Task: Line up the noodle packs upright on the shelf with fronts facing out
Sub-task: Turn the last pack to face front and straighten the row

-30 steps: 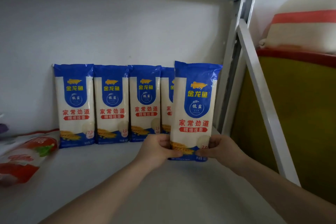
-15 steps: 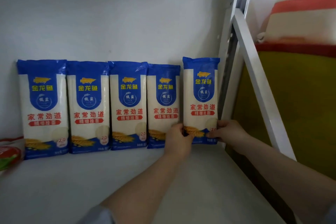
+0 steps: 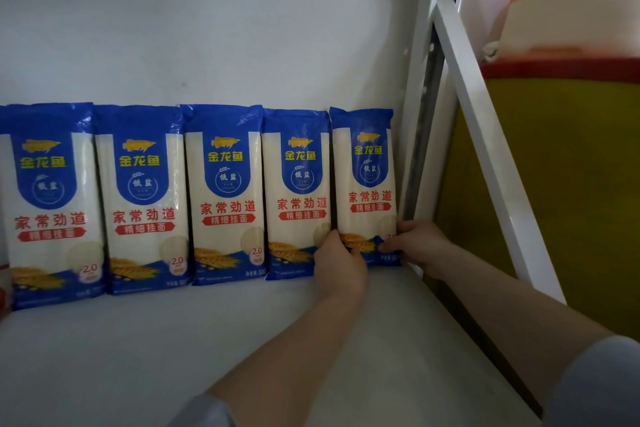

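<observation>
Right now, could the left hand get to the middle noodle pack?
Probably yes. The left hand holds the bottom of the last pack, and the middle pack stands only two places to its left. The shelf in front of the row looks bare, so nothing seems to block a sideways reach.

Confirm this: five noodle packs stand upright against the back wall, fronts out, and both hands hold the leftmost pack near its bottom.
Not the leftmost. The head view shows the left hand and right hand holding the rightmost pack near its bottom, beside the shelf post. The rest is right: five packs stand upright against the back wall, fronts out.
</observation>
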Tool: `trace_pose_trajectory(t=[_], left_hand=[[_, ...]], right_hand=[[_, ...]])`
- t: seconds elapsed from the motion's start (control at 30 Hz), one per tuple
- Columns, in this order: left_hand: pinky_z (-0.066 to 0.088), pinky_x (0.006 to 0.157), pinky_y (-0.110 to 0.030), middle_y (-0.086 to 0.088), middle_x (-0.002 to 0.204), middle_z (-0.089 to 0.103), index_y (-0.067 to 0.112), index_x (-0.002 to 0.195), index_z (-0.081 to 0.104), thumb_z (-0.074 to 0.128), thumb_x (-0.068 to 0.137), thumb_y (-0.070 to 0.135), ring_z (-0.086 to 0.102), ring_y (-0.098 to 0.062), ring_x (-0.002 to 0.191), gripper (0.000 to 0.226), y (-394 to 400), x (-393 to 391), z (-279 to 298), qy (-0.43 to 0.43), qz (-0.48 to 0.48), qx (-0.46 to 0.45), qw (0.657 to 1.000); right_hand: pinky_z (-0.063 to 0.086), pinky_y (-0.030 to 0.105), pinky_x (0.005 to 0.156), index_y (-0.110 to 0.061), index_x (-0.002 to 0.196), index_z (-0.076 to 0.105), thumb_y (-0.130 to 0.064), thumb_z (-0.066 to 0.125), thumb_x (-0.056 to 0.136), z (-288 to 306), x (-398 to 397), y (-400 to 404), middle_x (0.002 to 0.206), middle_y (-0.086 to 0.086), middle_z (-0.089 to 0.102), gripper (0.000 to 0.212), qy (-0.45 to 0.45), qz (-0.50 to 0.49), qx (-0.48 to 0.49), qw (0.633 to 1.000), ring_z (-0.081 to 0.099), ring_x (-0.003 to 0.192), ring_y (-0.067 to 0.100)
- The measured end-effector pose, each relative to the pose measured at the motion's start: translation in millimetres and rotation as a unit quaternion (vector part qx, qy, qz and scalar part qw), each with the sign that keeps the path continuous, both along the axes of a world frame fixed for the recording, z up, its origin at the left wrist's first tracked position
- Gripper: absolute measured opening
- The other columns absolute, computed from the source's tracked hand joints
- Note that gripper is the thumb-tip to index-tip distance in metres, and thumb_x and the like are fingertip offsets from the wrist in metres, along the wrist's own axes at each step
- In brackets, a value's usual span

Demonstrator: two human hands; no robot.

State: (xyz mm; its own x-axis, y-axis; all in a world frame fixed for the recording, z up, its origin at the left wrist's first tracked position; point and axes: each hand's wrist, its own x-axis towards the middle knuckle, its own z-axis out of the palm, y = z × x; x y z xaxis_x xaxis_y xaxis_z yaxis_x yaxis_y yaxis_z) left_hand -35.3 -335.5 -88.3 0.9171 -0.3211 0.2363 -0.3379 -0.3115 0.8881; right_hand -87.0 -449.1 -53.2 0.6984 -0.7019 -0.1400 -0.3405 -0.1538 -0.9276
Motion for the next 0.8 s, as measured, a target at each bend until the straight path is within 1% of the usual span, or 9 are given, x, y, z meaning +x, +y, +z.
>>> trace_pose_trajectory(t=[0.17,0.27,0.33,0.43,0.5,0.53,0.6,0.7,0.8], left_hand=[[0.047,0.088,-0.031,-0.01,0.116,0.061,0.009,0.114,0.057,0.051,0.093,0.009,0.056,-0.023,0.108,0.021,-2,-9,-3,-0.016,0.027,-0.005,0.999],[0.047,0.091,-0.029,-0.01,0.117,0.061,0.007,0.119,0.056,0.052,0.092,0.007,0.057,-0.022,0.109,0.027,3,-15,-6,-0.033,0.039,0.009,0.999],[0.048,0.084,-0.027,-0.011,0.109,0.063,0.005,0.112,0.059,0.051,0.092,0.006,0.059,-0.022,0.101,0.022,8,-16,-9,-0.036,0.041,0.026,0.998],[0.048,0.078,-0.029,-0.011,0.101,0.065,0.003,0.105,0.062,0.054,0.091,0.01,0.06,-0.022,0.095,0.018,19,-15,-9,-0.05,0.047,0.072,0.995],[0.05,0.078,-0.03,-0.008,0.101,0.067,0.007,0.106,0.065,0.055,0.091,0.015,0.061,-0.021,0.094,0.02,22,-15,-10,-0.06,0.051,0.093,0.992],[0.052,0.077,-0.03,-0.007,0.1,0.067,0.01,0.106,0.066,0.056,0.09,0.018,0.062,-0.02,0.093,0.02,24,-15,-10,-0.063,0.052,0.103,0.991],[0.052,0.075,-0.03,-0.004,0.098,0.068,0.014,0.103,0.067,0.057,0.089,0.021,0.063,-0.019,0.09,0.019,26,-17,-9,-0.064,0.055,0.115,0.99],[0.049,0.071,-0.026,0.0,0.1,0.07,0.019,0.105,0.068,0.058,0.089,0.024,0.063,-0.017,0.092,0.02,28,-16,-8,-0.054,0.077,0.111,0.989],[0.051,0.073,-0.027,0.001,0.1,0.07,0.02,0.105,0.069,0.058,0.09,0.026,0.063,-0.016,0.092,0.019,29,-18,-7,-0.048,0.086,0.102,0.99]], right_hand=[[0.052,0.035,0.087,-0.003,0.122,0.059,0.004,0.077,0.07,-2,-2,2,0.118,0.013,0.064,0.056,-0.012,0.007,0.007,1.0,0.06,0.1,0.023],[0.052,0.036,0.088,-0.005,0.125,0.057,0.002,0.075,0.073,-10,-5,9,0.122,0.013,0.062,0.056,-0.039,-0.011,-0.014,0.999,0.06,0.106,0.024],[0.051,0.034,0.087,-0.007,0.127,0.057,0.001,0.072,0.077,-18,-10,15,0.124,0.011,0.062,0.053,-0.08,-0.034,-0.027,0.996,0.06,0.106,0.021],[0.05,0.023,0.071,-0.008,0.129,0.054,-0.001,0.062,0.086,-25,-14,21,0.125,0.01,0.061,0.044,-0.138,-0.046,-0.012,0.989,0.056,0.096,0.013],[0.046,0.017,0.06,-0.007,0.131,0.052,-0.003,0.058,0.09,-26,-15,20,0.127,0.01,0.059,0.043,-0.155,-0.057,0.004,0.986,0.054,0.096,0.012],[0.045,0.015,0.059,-0.008,0.131,0.052,-0.004,0.058,0.09,-27,-15,20,0.127,0.01,0.059,0.042,-0.158,-0.059,-0.003,0.986,0.053,0.096,0.012],[0.044,0.014,0.059,-0.008,0.13,0.054,-0.005,0.056,0.092,-29,-14,21,0.126,0.009,0.06,0.039,-0.154,-0.053,-0.031,0.986,0.053,0.097,0.01],[0.046,0.014,0.061,-0.01,0.129,0.055,-0.007,0.055,0.092,-33,-12,20,0.123,0.008,0.061,0.036,-0.148,-0.043,-0.054,0.987,0.054,0.097,0.01],[0.046,0.013,0.061,-0.012,0.128,0.056,-0.009,0.057,0.092,-33,-13,17,0.121,0.005,0.063,0.036,-0.148,-0.035,-0.06,0.987,0.055,0.097,0.009]])
